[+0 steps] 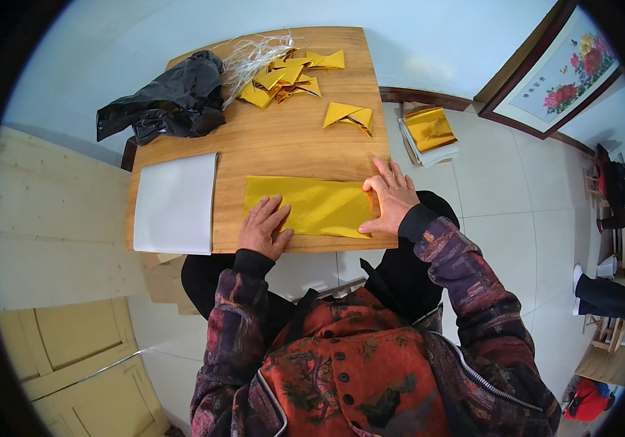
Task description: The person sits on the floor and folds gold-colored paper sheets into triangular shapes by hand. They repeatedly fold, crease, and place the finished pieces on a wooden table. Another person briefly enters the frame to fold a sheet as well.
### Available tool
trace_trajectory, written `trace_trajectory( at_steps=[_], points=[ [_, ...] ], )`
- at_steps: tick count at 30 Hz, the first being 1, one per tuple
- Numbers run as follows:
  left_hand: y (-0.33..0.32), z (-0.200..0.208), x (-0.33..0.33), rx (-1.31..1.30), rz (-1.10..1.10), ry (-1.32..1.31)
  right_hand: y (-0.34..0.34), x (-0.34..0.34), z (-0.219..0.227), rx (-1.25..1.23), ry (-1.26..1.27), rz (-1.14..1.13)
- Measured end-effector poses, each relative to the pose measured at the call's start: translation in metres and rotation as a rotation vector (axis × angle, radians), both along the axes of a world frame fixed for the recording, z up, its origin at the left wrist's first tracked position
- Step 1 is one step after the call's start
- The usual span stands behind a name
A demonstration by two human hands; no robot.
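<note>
A long rectangle of gold foil paper (319,205) lies along the near edge of the wooden table (268,146). My left hand (263,227) rests on its left part, fingers stretched out and lying on the surface. At the paper's right end is my right hand (390,198), with thumb and index finger spread apart along the short edge; nothing shows gripped between them. Beyond the hands sits a single folded gold paper piece (349,116). A heap of similar folded gold pieces (281,79) is piled near the far edge.
White paper sheets (175,204) lie at the table's left. A crumpled black plastic bag (174,98) and tangled white strings (254,58) occupy the far left. A stack topped with gold paper (430,130) stands right of the table. Another person's leg (607,295) shows far right.
</note>
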State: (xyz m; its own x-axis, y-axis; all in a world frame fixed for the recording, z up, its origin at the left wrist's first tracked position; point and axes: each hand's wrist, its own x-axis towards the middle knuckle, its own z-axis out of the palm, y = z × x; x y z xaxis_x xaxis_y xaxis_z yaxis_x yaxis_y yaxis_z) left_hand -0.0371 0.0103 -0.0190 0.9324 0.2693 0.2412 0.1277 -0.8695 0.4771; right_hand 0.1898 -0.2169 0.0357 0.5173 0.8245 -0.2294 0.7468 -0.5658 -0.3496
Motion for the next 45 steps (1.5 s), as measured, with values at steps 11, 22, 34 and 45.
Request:
trace_trajectory(
  at_steps=[11,22,34,45],
  points=[
    [0.002,0.012,0.031,-0.396,0.216,0.089,-0.001,-0.002,-0.001,0.053,-0.027,0.004],
    [-0.033,0.035,0.06,0.192,0.346,0.204,0.0,-0.002,0.001,0.036,-0.013,0.004],
    [-0.036,0.006,0.045,0.131,0.235,0.188,-0.001,0.0,-0.005,0.038,-0.021,0.007],
    [-0.038,0.016,0.047,0.157,0.21,0.323,-0.005,-0.005,-0.001,0.08,-0.015,-0.022]
  ],
)
